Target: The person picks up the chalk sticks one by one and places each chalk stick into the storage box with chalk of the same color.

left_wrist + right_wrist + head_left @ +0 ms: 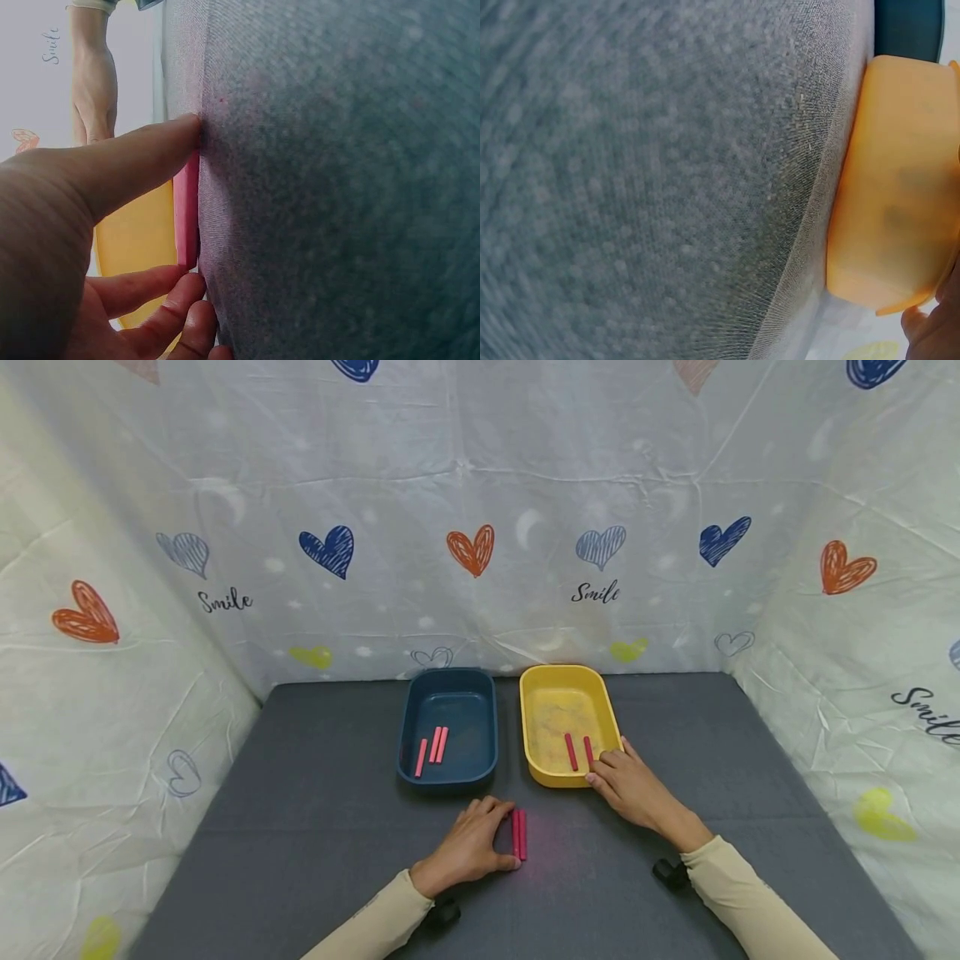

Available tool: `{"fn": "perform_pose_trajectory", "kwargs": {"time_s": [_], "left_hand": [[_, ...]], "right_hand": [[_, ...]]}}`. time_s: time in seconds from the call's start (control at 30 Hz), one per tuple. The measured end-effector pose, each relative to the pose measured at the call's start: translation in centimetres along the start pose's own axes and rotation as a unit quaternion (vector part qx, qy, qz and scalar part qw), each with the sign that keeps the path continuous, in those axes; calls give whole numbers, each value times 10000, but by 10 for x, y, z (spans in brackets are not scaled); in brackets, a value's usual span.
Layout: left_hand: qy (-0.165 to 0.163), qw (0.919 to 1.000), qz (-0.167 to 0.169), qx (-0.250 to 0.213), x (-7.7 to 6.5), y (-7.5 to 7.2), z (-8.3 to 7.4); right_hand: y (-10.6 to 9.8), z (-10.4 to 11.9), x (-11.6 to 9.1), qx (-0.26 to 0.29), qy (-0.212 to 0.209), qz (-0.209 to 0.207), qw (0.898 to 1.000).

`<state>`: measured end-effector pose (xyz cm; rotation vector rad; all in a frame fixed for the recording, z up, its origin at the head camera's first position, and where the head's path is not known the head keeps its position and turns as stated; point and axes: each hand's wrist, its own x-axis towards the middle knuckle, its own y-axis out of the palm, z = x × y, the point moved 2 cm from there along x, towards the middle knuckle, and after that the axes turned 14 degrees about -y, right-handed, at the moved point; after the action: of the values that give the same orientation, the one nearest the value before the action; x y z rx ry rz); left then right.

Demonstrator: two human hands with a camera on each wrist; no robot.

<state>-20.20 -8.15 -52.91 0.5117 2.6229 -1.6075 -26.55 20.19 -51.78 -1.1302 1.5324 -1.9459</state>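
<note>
Two red sticks [519, 835] lie side by side on the grey cloth. My left hand [468, 843] spans the nearer one end to end; in the left wrist view the thumb is at one end of the red stick [186, 214] and the fingertips at the other. My right hand [637, 785] is at the near right corner of the yellow tray [570, 677], fingers over the rim. It seems to pinch the near end of a dark red stick [587, 748], though the fingers hide that end. Another dark red stick [572, 752] lies beside it in the tray.
Left of the yellow tray stands a dark blue tray [452, 679] with three pink sticks [438, 745] in it. A patterned cloth [465, 485] hangs behind and beside the table. Both wrists carry a small black camera [670, 874].
</note>
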Motion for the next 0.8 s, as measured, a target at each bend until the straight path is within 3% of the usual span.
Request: {"fn": "perform_pose_trajectory", "kwargs": {"time_s": [0.4,0.8], "left_hand": [[32,9999,-73,-78,-2,-1,2],[-44,9991,-254,-329,-8,-20,3]], "right_hand": [[0,1,0,12,-35,-17,10000],[-1,0,1,13,-36,-40,10000]]}}
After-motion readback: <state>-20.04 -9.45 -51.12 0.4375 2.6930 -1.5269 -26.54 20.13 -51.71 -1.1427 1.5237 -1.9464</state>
